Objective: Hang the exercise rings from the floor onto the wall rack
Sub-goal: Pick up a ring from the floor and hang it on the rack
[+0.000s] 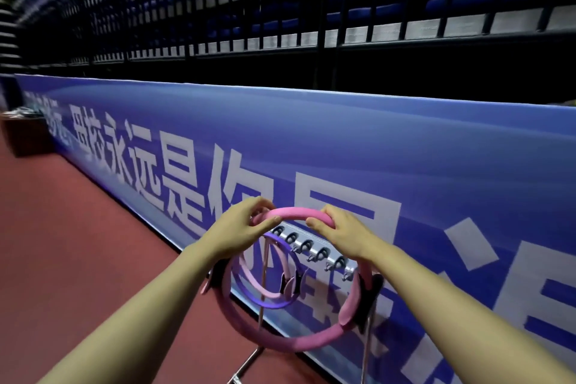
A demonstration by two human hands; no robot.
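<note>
Progress approx. halfway; purple foam ring (274,305) & pale pink ring (252,282) already on silver hook rack (314,251); left hand (240,227) & right hand (339,231) grip big pink foam ring (293,343) over rack, not yet hooked.

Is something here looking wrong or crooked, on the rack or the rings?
Nothing stands out. Both hands, left and right, grip the pink ring by its top in front of the hook rail. A purple ring and a lighter pink ring already hang there.
</note>
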